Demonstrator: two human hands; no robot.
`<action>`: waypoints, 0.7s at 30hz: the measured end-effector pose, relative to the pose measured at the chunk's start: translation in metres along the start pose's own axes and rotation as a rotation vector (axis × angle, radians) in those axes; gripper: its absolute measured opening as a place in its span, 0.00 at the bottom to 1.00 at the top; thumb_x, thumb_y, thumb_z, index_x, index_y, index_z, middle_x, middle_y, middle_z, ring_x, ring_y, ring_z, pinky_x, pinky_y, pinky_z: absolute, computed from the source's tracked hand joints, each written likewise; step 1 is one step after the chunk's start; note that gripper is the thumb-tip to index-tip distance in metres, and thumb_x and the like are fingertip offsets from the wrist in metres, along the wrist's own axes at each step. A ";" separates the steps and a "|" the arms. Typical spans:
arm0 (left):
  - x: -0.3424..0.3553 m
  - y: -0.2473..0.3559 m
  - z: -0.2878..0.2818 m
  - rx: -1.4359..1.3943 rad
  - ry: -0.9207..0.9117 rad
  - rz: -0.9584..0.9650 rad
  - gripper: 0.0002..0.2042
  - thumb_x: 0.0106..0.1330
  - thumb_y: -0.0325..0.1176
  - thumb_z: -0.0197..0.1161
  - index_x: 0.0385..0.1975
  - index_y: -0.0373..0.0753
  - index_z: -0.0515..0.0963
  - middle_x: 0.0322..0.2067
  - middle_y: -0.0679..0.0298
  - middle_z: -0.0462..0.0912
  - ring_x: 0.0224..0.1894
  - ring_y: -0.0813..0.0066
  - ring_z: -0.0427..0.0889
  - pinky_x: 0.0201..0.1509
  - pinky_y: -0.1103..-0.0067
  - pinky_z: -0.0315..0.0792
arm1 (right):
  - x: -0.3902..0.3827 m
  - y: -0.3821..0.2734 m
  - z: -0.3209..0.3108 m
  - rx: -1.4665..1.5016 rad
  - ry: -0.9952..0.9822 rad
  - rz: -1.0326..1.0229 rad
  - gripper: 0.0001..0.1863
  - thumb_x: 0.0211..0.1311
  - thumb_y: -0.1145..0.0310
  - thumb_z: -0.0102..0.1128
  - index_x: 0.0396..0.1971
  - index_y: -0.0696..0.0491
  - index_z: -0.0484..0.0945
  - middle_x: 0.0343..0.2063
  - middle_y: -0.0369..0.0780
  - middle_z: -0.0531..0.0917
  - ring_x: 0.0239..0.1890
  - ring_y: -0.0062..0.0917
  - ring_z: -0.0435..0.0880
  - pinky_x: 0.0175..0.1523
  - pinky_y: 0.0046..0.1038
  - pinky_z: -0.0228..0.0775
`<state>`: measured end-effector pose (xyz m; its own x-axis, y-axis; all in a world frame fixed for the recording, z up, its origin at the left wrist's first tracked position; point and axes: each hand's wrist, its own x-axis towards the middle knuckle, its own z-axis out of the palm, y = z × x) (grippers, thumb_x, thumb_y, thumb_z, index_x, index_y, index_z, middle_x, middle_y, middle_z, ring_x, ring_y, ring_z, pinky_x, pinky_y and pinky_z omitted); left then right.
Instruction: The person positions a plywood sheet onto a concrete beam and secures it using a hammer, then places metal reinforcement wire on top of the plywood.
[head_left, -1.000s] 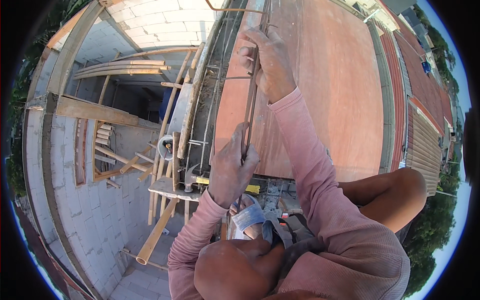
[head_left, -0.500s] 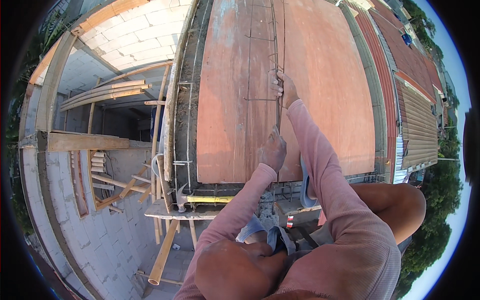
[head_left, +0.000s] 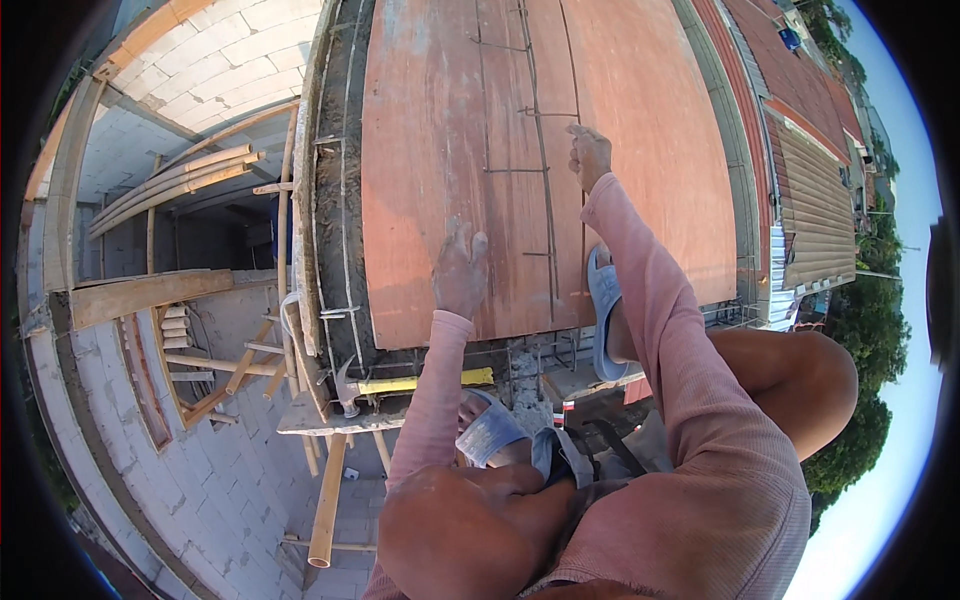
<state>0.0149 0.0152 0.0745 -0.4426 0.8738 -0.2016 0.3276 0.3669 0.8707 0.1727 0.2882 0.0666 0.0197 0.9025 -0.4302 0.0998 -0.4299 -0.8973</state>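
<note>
My left hand (head_left: 460, 272) rests on the reddish plywood panel (head_left: 420, 130), fingers stretched out and nothing in them. Farther up and to the right, my right hand (head_left: 590, 157) is closed, its fingers curled beside a dark line along the panels and near the end of a short crossbar. What it holds, if anything, I cannot make out. Between my hands lies a narrow cage of thin steel rebar (head_left: 548, 215) with bent crosspieces. A claw hammer with a yellow handle (head_left: 430, 382) lies at the panel's near edge, to the left.
My slippered foot (head_left: 607, 310) is on the panel's near right edge. A rebar-lined concrete beam (head_left: 340, 220) runs along the left. Beyond it is a drop with block walls (head_left: 220, 470), bamboo poles (head_left: 180, 185) and timber framing. Corrugated roofs (head_left: 810, 190) stand to the right.
Both hands have come apart from the rebar cage's right rod. The left moved left onto bare plywood and opened; the right shifted slightly right. The view has shifted too.
</note>
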 end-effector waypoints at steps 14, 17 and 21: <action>-0.009 -0.005 0.032 0.354 -0.242 -0.123 0.23 0.67 0.43 0.59 0.56 0.38 0.64 0.50 0.50 0.80 0.50 0.45 0.81 0.52 0.53 0.74 | -0.035 -0.012 -0.004 0.496 0.241 -0.085 0.08 0.70 0.66 0.54 0.30 0.51 0.72 0.14 0.27 0.61 0.11 0.15 0.57 0.16 0.23 0.46; -0.004 -0.023 0.051 0.466 -0.175 -0.034 0.20 0.67 0.40 0.58 0.54 0.37 0.66 0.47 0.49 0.80 0.47 0.46 0.82 0.49 0.54 0.75 | -0.028 0.006 -0.027 0.439 0.323 -0.086 0.06 0.67 0.69 0.56 0.33 0.55 0.76 0.16 0.28 0.64 0.13 0.14 0.60 0.18 0.21 0.47; 0.004 -0.024 0.041 0.437 -0.151 -0.035 0.18 0.66 0.39 0.58 0.51 0.36 0.68 0.44 0.49 0.82 0.44 0.49 0.84 0.47 0.57 0.76 | -0.011 0.024 -0.057 0.263 0.359 -0.046 0.05 0.67 0.68 0.56 0.33 0.54 0.76 0.17 0.30 0.67 0.14 0.15 0.62 0.19 0.22 0.54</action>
<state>0.0395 0.0230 0.0341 -0.3439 0.8831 -0.3192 0.6497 0.4692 0.5981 0.2314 0.2695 0.0551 0.3699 0.8525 -0.3694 -0.1471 -0.3388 -0.9293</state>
